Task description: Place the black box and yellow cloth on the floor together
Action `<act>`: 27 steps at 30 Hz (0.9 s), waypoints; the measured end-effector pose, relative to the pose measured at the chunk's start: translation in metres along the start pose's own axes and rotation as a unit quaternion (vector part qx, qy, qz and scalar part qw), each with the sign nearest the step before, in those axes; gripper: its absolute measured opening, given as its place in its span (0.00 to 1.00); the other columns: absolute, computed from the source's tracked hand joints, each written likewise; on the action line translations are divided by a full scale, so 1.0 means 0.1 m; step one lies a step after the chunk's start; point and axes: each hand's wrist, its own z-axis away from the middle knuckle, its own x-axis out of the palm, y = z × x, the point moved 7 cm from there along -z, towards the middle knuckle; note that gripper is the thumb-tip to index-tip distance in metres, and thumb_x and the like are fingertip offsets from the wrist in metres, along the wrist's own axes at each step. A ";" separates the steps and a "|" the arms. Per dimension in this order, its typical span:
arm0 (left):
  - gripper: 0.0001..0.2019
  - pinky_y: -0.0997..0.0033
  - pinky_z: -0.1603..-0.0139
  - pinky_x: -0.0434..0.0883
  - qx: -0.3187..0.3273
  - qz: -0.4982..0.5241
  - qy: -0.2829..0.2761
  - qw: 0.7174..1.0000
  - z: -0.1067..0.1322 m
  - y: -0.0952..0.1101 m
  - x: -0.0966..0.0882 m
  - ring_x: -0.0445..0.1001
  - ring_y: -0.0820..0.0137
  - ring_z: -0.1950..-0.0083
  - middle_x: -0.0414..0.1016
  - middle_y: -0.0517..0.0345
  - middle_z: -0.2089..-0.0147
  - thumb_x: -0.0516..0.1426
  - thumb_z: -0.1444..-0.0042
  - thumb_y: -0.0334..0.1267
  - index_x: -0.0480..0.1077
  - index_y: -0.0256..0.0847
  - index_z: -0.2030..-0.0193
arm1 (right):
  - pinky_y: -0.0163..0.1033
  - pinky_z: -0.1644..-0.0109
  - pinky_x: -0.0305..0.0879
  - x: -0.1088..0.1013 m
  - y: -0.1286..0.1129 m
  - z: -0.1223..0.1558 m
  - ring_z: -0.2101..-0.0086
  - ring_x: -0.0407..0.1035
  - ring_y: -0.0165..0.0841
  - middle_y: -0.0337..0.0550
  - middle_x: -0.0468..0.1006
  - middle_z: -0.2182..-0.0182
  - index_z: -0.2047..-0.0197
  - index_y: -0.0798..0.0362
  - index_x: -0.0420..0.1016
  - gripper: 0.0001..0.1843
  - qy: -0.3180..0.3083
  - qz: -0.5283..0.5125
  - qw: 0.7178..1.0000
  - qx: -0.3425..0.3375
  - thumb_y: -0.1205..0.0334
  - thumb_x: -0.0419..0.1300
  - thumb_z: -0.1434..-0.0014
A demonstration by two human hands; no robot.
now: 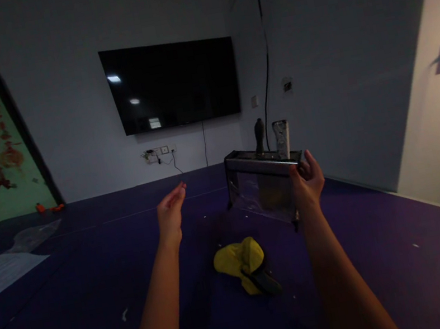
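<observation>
Here, a yellow cloth item (237, 260) lay on the purple surface (392, 270) at lower centre.
The right hand (309, 185), right of centre, had thumb and fingers curled apart by a dark-framed clear case (251, 161); contact could not be told. The left hand (169, 213), left of centre, held its fingers extended side by side; I couldn't tell whether the thumb met them.

The cloth (237, 260) lies on the floor (372, 256) before the stand (264, 162); 2 items (283, 141) top it. Paper (1, 275) lies left, the TV (178, 84) behind.
</observation>
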 end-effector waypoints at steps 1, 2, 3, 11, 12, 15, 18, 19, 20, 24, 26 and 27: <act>0.20 0.57 0.46 0.59 -0.004 -0.001 0.015 1.000 -0.01 -0.01 -0.05 0.67 0.60 0.48 0.72 0.45 0.53 0.60 0.59 0.47 0.72 0.37 0.60 | 0.44 0.55 0.62 -0.08 0.04 0.00 0.56 0.65 0.39 0.50 0.69 0.54 0.43 0.54 0.58 0.39 0.029 0.032 0.999 -0.012 0.44 0.60 0.56; 0.19 0.57 0.47 0.60 -0.005 -0.001 0.027 1.000 -0.02 -0.01 -0.09 0.68 0.60 0.49 0.73 0.45 0.54 0.60 0.59 0.48 0.73 0.36 0.63 | 0.46 0.54 0.61 -0.16 0.07 0.00 0.55 0.64 0.40 0.51 0.67 0.52 0.44 0.55 0.59 0.39 0.061 0.061 0.996 -0.028 0.44 0.59 0.55; 0.19 0.58 0.48 0.61 -0.005 0.000 0.035 0.999 -0.04 -0.01 -0.13 0.69 0.60 0.50 0.74 0.44 0.56 0.59 0.58 0.49 0.74 0.35 0.65 | 0.47 0.52 0.60 -0.24 0.10 0.01 0.53 0.63 0.41 0.52 0.66 0.51 0.44 0.56 0.60 0.39 0.089 0.087 0.991 -0.047 0.44 0.59 0.55; 0.19 0.61 0.52 0.64 -0.004 -0.002 0.049 0.999 -0.09 0.03 -0.22 0.71 0.65 0.54 0.74 0.48 0.56 0.53 0.51 0.47 0.69 0.42 0.53 | 0.51 0.49 0.56 -0.62 0.24 0.07 0.51 0.60 0.46 0.59 0.66 0.51 0.45 0.62 0.60 0.42 0.184 0.246 0.943 -0.128 0.39 0.56 0.54; 0.19 0.61 0.52 0.64 -0.004 0.000 0.047 0.999 -0.09 0.04 -0.21 0.72 0.66 0.54 0.74 0.50 0.55 0.53 0.51 0.44 0.68 0.44 0.52 | 0.51 0.49 0.56 -0.64 0.25 0.08 0.51 0.61 0.46 0.59 0.67 0.52 0.45 0.63 0.60 0.42 0.183 0.253 0.940 -0.135 0.39 0.56 0.54; 0.17 0.60 0.51 0.63 0.004 -0.012 0.045 0.999 -0.09 0.05 -0.21 0.71 0.66 0.54 0.74 0.51 0.55 0.54 0.54 0.37 0.71 0.45 0.55 | 0.50 0.49 0.56 -0.64 0.27 0.08 0.51 0.61 0.46 0.60 0.67 0.52 0.45 0.64 0.60 0.43 0.175 0.274 0.933 -0.153 0.39 0.56 0.54; 0.12 0.60 0.49 0.62 0.027 -0.037 0.049 0.998 -0.09 0.07 -0.23 0.70 0.64 0.53 0.74 0.52 0.56 0.56 0.59 0.32 0.75 0.42 0.65 | 0.50 0.50 0.56 -0.62 0.32 0.08 0.52 0.61 0.47 0.60 0.68 0.53 0.45 0.65 0.60 0.43 0.164 0.291 0.929 -0.160 0.39 0.56 0.54; 0.11 0.60 0.48 0.62 0.039 -0.043 0.046 0.997 -0.09 0.08 -0.23 0.70 0.64 0.52 0.75 0.52 0.57 0.56 0.60 0.31 0.75 0.41 0.68 | 0.50 0.50 0.56 -0.61 0.34 0.07 0.53 0.62 0.47 0.60 0.68 0.54 0.46 0.65 0.60 0.43 0.161 0.294 0.928 -0.160 0.39 0.56 0.55; 0.09 0.60 0.47 0.61 0.052 -0.048 0.042 0.997 -0.09 0.10 -0.24 0.70 0.64 0.52 0.75 0.52 0.58 0.56 0.61 0.31 0.75 0.41 0.70 | 0.50 0.50 0.56 -0.60 0.36 0.07 0.53 0.62 0.47 0.60 0.68 0.54 0.46 0.65 0.61 0.43 0.157 0.296 0.928 -0.160 0.39 0.56 0.55; 0.05 0.58 0.48 0.62 0.086 -0.045 0.048 0.994 -0.09 0.17 -0.27 0.71 0.63 0.54 0.76 0.50 0.59 0.61 0.65 0.33 0.74 0.38 0.76 | 0.49 0.50 0.56 -0.58 0.41 0.05 0.53 0.62 0.47 0.59 0.68 0.54 0.47 0.64 0.62 0.42 0.144 0.285 0.934 -0.157 0.39 0.57 0.56; 0.07 0.57 0.50 0.64 0.090 -0.031 0.068 0.993 -0.08 0.20 -0.30 0.72 0.63 0.55 0.75 0.49 0.60 0.63 0.68 0.35 0.72 0.37 0.78 | 0.49 0.50 0.56 -0.57 0.41 0.05 0.53 0.62 0.46 0.59 0.68 0.54 0.47 0.65 0.62 0.42 0.142 0.279 0.937 -0.154 0.39 0.58 0.56; 0.08 0.56 0.50 0.65 0.092 -0.024 0.079 0.992 -0.07 0.22 -0.31 0.72 0.62 0.56 0.75 0.49 0.60 0.64 0.69 0.35 0.71 0.36 0.79 | 0.49 0.50 0.56 -0.56 0.41 0.06 0.53 0.62 0.46 0.59 0.68 0.54 0.47 0.65 0.62 0.42 0.141 0.278 0.938 -0.152 0.40 0.58 0.56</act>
